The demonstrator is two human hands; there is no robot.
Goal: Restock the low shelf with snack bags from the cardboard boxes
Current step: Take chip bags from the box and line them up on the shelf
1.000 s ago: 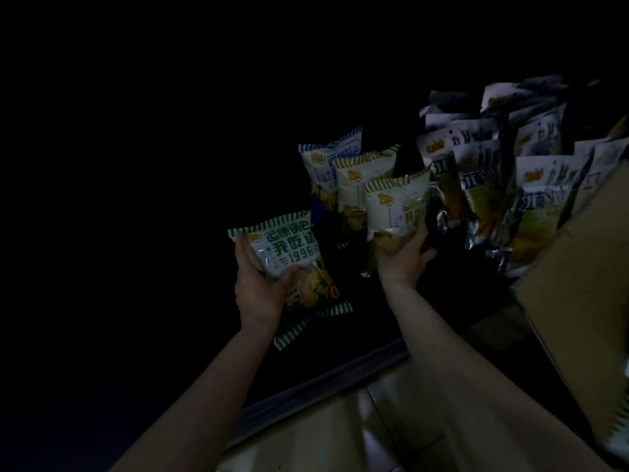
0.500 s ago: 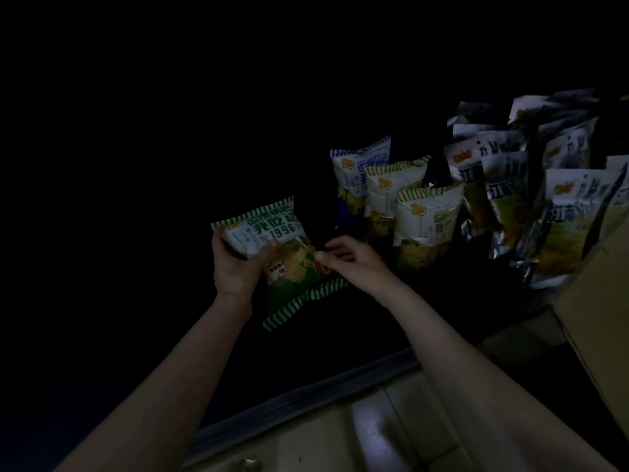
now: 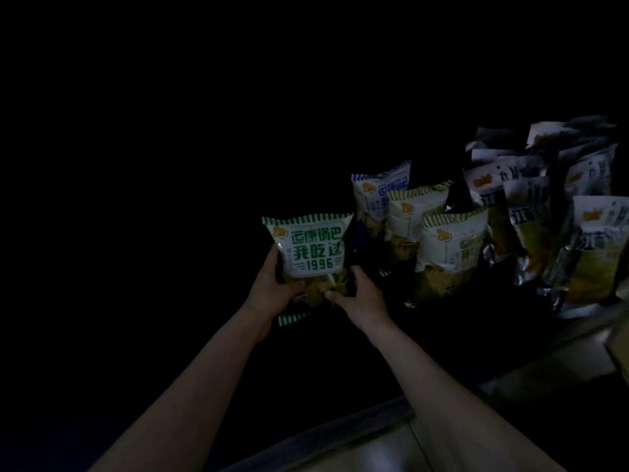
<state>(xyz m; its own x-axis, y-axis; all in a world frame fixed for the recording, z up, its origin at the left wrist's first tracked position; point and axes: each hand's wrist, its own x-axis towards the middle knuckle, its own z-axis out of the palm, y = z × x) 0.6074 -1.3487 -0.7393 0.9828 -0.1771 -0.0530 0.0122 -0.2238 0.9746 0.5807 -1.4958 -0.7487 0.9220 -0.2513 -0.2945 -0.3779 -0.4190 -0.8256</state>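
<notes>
A green-and-white snack bag (image 3: 311, 248) stands upright in the dark low shelf, held from both sides. My left hand (image 3: 274, 289) grips its lower left edge. My right hand (image 3: 357, 298) holds its lower right corner with curled fingers. To the right stand three similar bags in a row: a blue-trimmed bag (image 3: 377, 192) at the back, a yellow-trimmed bag (image 3: 413, 216) and another yellow-trimmed bag (image 3: 449, 250) nearest me. The shelf floor is too dark to make out.
Several silver-and-white snack bags (image 3: 551, 212) crowd the shelf's right part. The shelf's front lip (image 3: 340, 434) runs diagonally below my arms, with pale floor tiles (image 3: 381, 451) beneath. A cardboard box corner (image 3: 621, 356) shows at the right edge. The left side is black.
The green bag has been turned from tilted to upright and moved toward the row. My right hand let go of the yellow-trimmed bag earlier and now holds the green bag's right corner.
</notes>
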